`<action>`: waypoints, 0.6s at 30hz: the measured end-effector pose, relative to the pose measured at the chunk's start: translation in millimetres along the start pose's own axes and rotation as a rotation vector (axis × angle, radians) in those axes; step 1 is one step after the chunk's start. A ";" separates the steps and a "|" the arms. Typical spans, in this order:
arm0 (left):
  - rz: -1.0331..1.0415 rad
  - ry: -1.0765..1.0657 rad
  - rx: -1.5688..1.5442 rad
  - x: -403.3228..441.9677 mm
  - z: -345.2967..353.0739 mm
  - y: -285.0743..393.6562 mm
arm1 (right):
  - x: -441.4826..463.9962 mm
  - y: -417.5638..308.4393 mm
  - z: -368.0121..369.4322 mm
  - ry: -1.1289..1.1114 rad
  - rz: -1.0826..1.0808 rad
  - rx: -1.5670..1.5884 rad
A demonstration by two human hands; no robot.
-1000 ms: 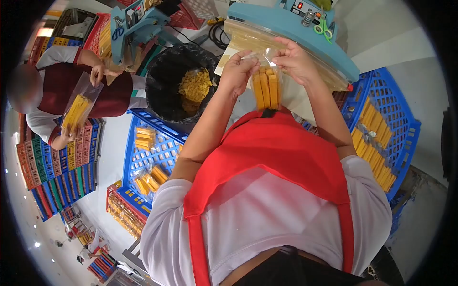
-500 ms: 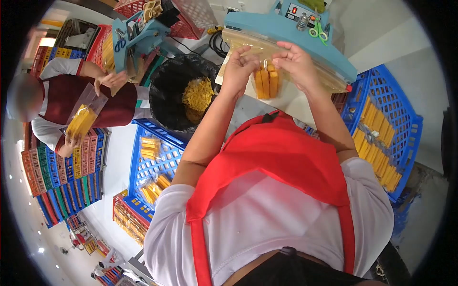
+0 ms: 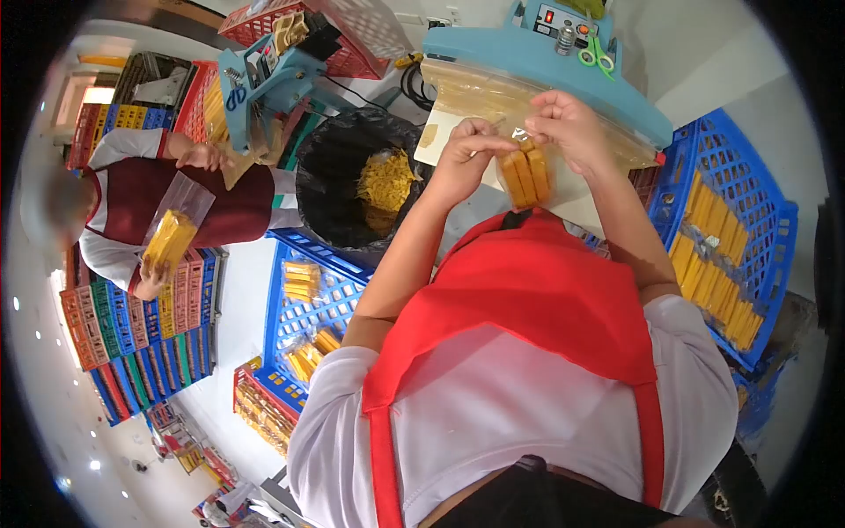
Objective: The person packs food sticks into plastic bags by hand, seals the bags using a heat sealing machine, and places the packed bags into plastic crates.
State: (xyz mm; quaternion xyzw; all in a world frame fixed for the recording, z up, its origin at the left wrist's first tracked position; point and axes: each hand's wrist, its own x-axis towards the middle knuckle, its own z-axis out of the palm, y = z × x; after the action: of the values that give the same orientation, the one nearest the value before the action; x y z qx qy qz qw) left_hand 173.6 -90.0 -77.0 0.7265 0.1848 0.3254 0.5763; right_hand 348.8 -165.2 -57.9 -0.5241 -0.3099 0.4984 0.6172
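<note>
A clear plastic bag of yellow-orange sticks (image 3: pixel 526 179) hangs upright between my hands, close to the chest of my red apron. My left hand (image 3: pixel 466 160) pinches the bag's top edge from the left, thumb and fingers together. On the other side, my right hand (image 3: pixel 566 132) is closed on the upper right of the bag's mouth. Behind them stands a blue bag sealer (image 3: pixel 493 51) with a pale work surface (image 3: pixel 447 123) in front of it. Green-handled scissors (image 3: pixel 597 58) lie on top of the sealer.
A black-lined bin (image 3: pixel 321 158) with yellow scraps stands to the left. Blue crates with bagged sticks sit at right (image 3: pixel 775 255) and lower left (image 3: pixel 275 308). At far left, a co-worker in a dark red apron (image 3: pixel 216 201) holds another filled bag (image 3: pixel 176 220) beside a second sealer (image 3: pixel 255 97).
Both hands have drawn the bag down, nearer to my apron. My left fingers have come across to the bag's top. The whole view has shifted slightly.
</note>
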 end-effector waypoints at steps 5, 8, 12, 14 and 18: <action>0.056 -0.172 0.193 17.7 -9.7 -19.0 | 12.1 17.8 -1.7 -0.014 0.005 0.075; -0.200 -0.130 0.084 18.7 -9.1 -0.2 | 14.3 15.3 -3.1 0.012 -0.006 -0.079; -0.205 -0.059 0.125 20.2 -7.2 -8.7 | 18.6 22.6 -3.3 0.025 -0.048 -0.062; -0.073 -0.070 0.025 21.0 -8.8 -23.5 | 20.2 27.8 -6.6 0.018 -0.067 -0.041; -0.317 -0.174 -0.146 19.6 -3.9 -10.7 | 21.4 29.5 -4.6 -0.019 -0.067 -0.011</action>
State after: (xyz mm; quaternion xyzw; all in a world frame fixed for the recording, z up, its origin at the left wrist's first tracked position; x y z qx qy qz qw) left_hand 186.2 -71.7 -81.6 0.6700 0.2222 0.1792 0.6853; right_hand 351.1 -148.0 -90.2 -0.5120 -0.3357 0.4808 0.6277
